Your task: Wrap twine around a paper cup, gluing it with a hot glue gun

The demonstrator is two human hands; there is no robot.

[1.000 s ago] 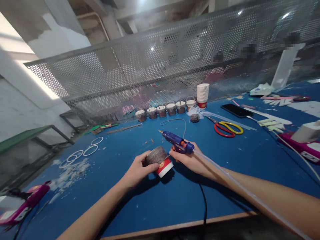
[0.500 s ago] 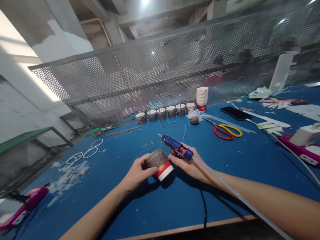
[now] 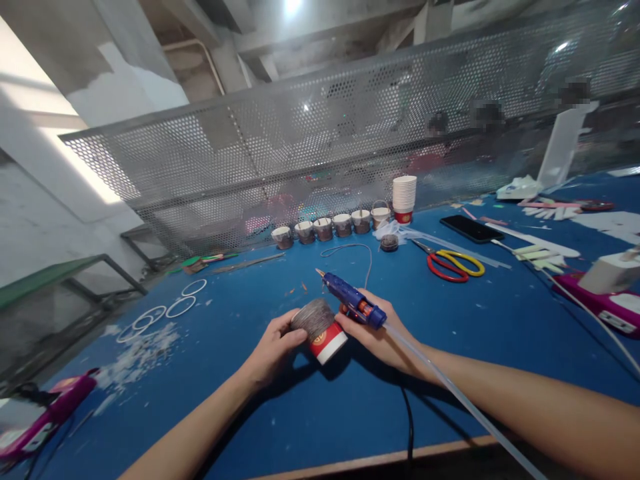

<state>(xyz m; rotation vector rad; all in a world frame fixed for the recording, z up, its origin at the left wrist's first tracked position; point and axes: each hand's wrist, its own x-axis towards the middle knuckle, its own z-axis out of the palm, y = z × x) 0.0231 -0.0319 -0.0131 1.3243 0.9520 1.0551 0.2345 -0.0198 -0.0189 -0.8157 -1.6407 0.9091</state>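
My left hand [image 3: 274, 347] is closed round a red and white paper cup [image 3: 327, 340] that lies tilted, part of its side wound with grey-brown cord [image 3: 315, 319]. In my right hand [image 3: 375, 333] is a blue glue gun [image 3: 353, 297], its tip pointing up and to the left above the cup. A long clear glue stick [image 3: 440, 380] runs out of its back end. My right fingertips are close to the cup's side; whether they touch it I cannot tell. A loose strand of cord [image 3: 371, 257] leads back toward a small cord ball [image 3: 389, 243].
Several cord-wrapped cups [image 3: 323, 229] stand in a row before the mesh screen [image 3: 280, 153], beside a cup stack [image 3: 404, 199]. Scissors [image 3: 453, 265], a phone [image 3: 470, 228] and a magenta power strip [image 3: 620, 307] lie right. White rings [image 3: 181, 307] and scraps lie left.
My left thumb has shifted slightly up the cup onto the cord-wound part. The glue gun and my right hand have barely moved.
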